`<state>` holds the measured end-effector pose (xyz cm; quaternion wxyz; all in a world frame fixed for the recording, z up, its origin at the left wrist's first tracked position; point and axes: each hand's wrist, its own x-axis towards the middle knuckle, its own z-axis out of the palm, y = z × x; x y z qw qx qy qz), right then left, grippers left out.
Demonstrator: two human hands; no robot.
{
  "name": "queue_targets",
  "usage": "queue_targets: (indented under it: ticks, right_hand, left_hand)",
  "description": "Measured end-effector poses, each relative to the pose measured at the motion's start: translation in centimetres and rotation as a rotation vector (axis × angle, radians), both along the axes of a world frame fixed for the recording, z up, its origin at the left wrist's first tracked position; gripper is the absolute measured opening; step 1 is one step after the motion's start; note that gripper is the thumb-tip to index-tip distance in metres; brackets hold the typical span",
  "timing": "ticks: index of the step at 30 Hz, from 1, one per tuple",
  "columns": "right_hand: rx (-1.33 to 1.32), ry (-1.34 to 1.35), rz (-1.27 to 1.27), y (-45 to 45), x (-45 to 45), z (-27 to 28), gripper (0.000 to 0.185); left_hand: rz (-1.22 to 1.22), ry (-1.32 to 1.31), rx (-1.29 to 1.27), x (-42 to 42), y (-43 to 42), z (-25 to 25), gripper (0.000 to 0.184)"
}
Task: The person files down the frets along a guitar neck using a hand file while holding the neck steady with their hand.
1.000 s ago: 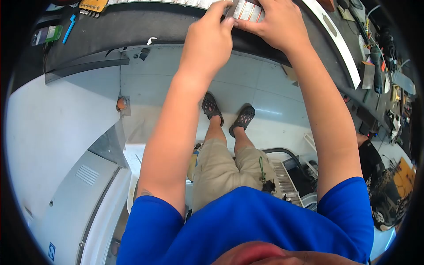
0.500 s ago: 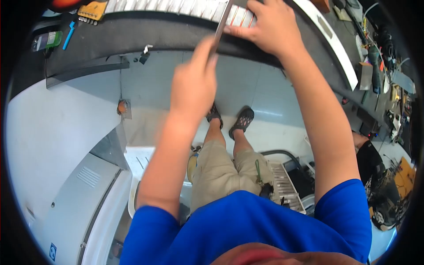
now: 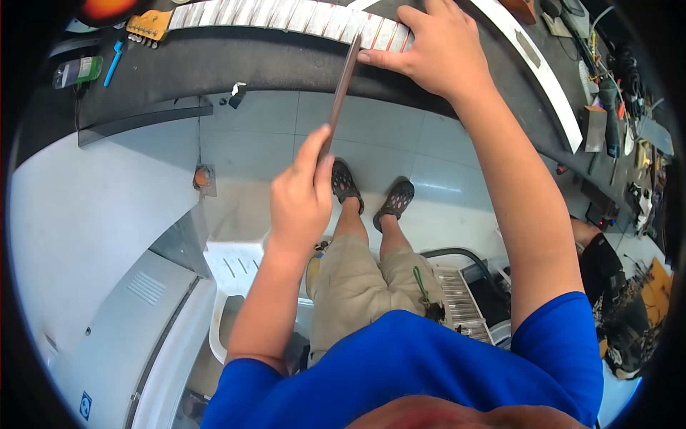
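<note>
A guitar neck [image 3: 264,17] lies along the bench, its fretboard masked with whitish tape between the frets and its wooden headstock [image 3: 148,26] at the left. My left hand [image 3: 301,196] is closed around the near end of a long, thin metal file [image 3: 341,96], index finger stretched along it. The file's far tip meets the fretboard's near edge, close to my right thumb. My right hand [image 3: 446,53] grips the neck toward its right end, thumb on the near side and fingers reaching over the top. Reddish lines show between tape strips beside that thumb.
On the dark bench [image 3: 179,71] lie a blue pen-like tool [image 3: 113,64] and a green-labelled bottle [image 3: 80,71]. A white curved strip [image 3: 532,61] runs right of my right hand. Many tools, including a dark-handled one [image 3: 609,118], crowd the right side. A grey cabinet [image 3: 136,314] stands lower left.
My left hand has drawn back toward my body with the file, whose far tip now shows at the fretboard's near edge. My right hand stays on the neck.
</note>
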<state>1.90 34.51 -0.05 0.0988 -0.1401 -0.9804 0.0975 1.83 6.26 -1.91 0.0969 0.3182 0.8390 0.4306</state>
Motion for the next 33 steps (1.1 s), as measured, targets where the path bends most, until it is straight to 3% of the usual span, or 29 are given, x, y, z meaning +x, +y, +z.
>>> queue_targets:
  ticks: [5, 9, 13, 16, 19, 20, 25, 33]
  right_hand:
    - [0.009, 0.046, 0.011, 0.0, 0.2, -1.2, 0.077]
    - [-0.053, -0.020, -0.007, -0.2, 0.1, -0.1, 0.077]
    - [-0.003, -0.017, -0.002, -0.4, 0.4, -0.7, 0.076]
    - [-0.027, -0.016, -0.014, -0.4, 0.0, 0.4, 0.076]
    - [-0.046, -0.052, 0.000, -0.9, 0.8, 0.1, 0.077]
    - [-0.031, -0.033, 0.007, -0.4, 0.3, 0.2, 0.078]
    - [-0.012, -0.047, -0.018, 0.0, 0.1, -0.5, 0.078]
    - [-0.007, -0.041, -0.017, -0.4, 0.1, -0.4, 0.076]
  left_hand:
    - [-0.036, 0.082, -0.098, -6.2, 8.7, 1.1, 0.038]
    - [0.017, 0.054, -0.021, -0.9, 1.4, 0.0, 0.037]
    - [0.015, 0.045, -0.043, -0.9, 1.0, 0.2, 0.037]
    - [-0.041, 0.211, -0.034, -6.6, 8.8, 0.1, 0.038]
    - [-0.057, 0.161, 0.009, -5.9, 7.4, 0.6, 0.037]
    - [-0.026, 0.022, -0.135, -3.8, 4.9, 1.7, 0.037]
    - [-0.022, -0.039, -0.227, 3.1, -7.1, 2.5, 0.043]
    - [-0.010, -0.046, -0.223, -0.2, -2.5, 3.3, 0.045]
